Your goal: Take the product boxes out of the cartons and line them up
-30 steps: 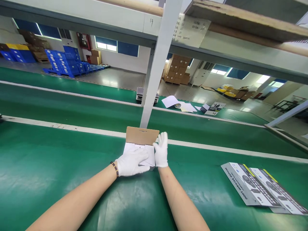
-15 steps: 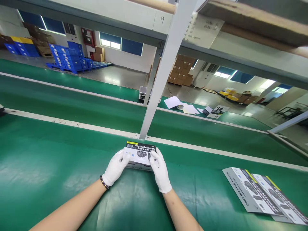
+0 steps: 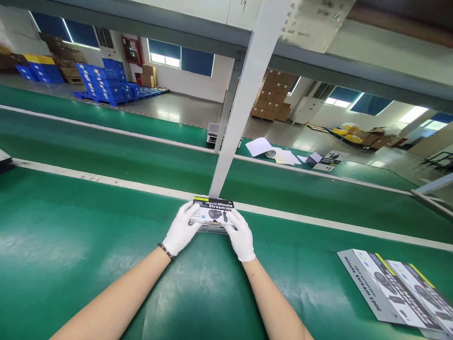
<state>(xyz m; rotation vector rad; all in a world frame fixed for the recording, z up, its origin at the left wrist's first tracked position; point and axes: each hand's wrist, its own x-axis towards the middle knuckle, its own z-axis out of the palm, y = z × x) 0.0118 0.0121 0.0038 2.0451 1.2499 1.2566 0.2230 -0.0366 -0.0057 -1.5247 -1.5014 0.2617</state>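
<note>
A small printed box (image 3: 213, 211) marked "Minute Stream 1000" lies closed on the green mat (image 3: 88, 245) just before a white strip. My left hand (image 3: 181, 229), in a white glove with a bead bracelet at the wrist, grips the box's left end. My right hand (image 3: 241, 234), also gloved, presses its fingers on the box's right end. Both hands hold the box from above and the sides.
Two flat unfolded box sleeves (image 3: 392, 288) lie at the right front. A white upright post (image 3: 240, 108) rises just behind the box under a shelf. Loose papers (image 3: 272, 153) and a small scale (image 3: 213, 132) sit on the far bench. Blue crates (image 3: 102, 85) and stacked cartons (image 3: 272, 97) stand beyond.
The brown flap that stood open a second ago is shut, and the printed face is on top. Both hands have shifted from the inside to the box's ends and pushed it slightly farther away.
</note>
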